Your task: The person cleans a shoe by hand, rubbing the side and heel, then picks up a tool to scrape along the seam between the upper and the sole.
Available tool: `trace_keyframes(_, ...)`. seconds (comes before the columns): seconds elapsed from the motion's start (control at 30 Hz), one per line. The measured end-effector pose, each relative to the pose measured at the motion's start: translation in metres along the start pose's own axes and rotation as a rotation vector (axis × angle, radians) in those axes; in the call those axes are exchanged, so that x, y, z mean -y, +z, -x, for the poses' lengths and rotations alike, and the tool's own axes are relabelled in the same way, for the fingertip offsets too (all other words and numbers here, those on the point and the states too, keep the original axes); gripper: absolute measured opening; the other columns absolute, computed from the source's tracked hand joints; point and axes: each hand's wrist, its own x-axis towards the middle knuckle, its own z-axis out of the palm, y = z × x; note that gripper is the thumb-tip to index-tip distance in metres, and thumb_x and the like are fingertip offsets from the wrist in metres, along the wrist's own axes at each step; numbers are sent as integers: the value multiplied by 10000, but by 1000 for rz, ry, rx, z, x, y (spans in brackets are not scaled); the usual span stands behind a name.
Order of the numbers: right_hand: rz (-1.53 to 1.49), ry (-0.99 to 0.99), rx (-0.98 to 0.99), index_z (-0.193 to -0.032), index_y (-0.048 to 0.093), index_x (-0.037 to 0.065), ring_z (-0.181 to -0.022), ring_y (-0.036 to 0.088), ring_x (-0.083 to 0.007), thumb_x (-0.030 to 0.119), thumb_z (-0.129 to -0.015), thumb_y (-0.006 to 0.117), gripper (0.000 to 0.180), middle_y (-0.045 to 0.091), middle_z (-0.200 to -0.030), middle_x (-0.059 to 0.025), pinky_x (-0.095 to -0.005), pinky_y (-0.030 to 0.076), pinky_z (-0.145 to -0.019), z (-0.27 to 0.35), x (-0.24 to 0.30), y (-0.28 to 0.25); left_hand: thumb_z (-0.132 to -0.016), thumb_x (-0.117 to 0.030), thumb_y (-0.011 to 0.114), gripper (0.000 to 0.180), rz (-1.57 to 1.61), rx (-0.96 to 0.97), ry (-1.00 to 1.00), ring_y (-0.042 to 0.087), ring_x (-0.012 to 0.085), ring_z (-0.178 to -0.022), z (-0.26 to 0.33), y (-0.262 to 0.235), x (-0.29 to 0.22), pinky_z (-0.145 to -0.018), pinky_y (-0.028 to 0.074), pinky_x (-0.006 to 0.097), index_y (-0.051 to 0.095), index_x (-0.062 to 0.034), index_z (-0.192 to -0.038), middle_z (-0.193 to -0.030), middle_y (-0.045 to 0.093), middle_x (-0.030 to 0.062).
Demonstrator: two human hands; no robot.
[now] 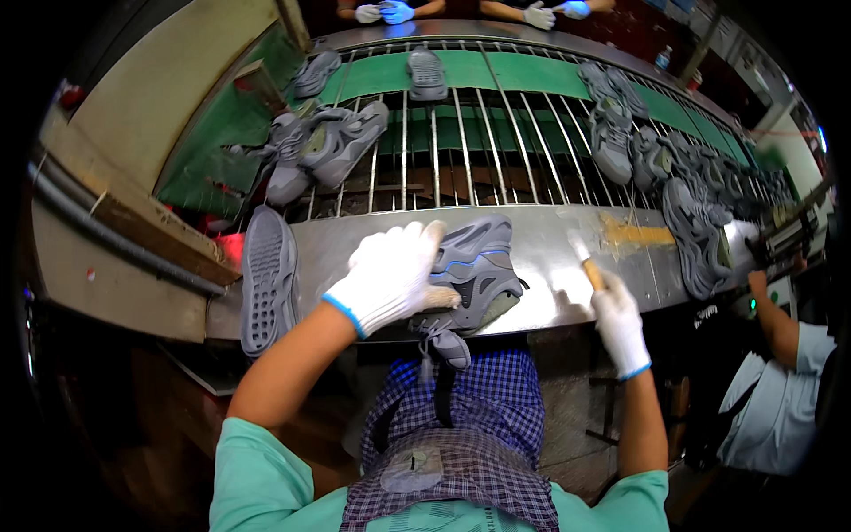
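My left hand (399, 270), in a white knit glove with a blue cuff, grips a grey sneaker (492, 284) at the metal table's front edge. The sneaker lies on its side; a blue line runs along where its upper meets the grey sole, and its laces and tongue hang over the edge. In my right hand (619, 324), gloved the same way, is a brush (592, 273) with a wooden handle and a pale tip. It is held over the table to the right, apart from the sneaker. To the left of my left hand lies a loose grey sole (269, 284), tread up.
Beyond the metal table (346, 244) runs a rack of metal rods (434, 151) over green belting. Grey sneakers (341, 146) sit on it at left, more (612, 142) at right. One pair (696, 235) stands at the table's right. A co-worker's arm (776, 315) is at right; gloved hands (381, 12) appear across.
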Motion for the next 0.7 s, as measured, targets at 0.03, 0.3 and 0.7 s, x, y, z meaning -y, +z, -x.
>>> trace_keyframes(0.03, 69, -51, 93, -1470, 604, 56, -783, 702, -196, 288, -1033, 614, 495, 744, -969, -109, -353, 591, -730, 13, 22, 10, -735, -611, 877, 1019, 19, 39, -9, 701, 378, -1157, -4, -3, -3, -958, 581, 498, 499, -64, -1509, -1285, 678, 182)
trace_keyframes(0.3, 434, -432, 145, -1371, 668, 85, -911, 777, -377, 447, -986, 710, 530, 782, -1022, -196, -460, 618, -828, 11, 71, 46, -692, -530, 904, 1019, 160, 167, -24, 722, 429, -1135, -28, -11, -9, -947, 598, 497, 502, -17, -1474, -1327, 695, 234)
trace_keyframes(0.7, -208, -184, 547, -1471, 586, -34, -1238, 683, -308, 186, -1034, 670, 497, 690, -1384, -196, -383, 540, -1059, -21, 64, 67, -683, -433, 936, 938, 249, 139, 31, 730, 431, -1084, -26, -12, 6, -893, 602, 485, 518, -1, -1403, -1222, 726, 250)
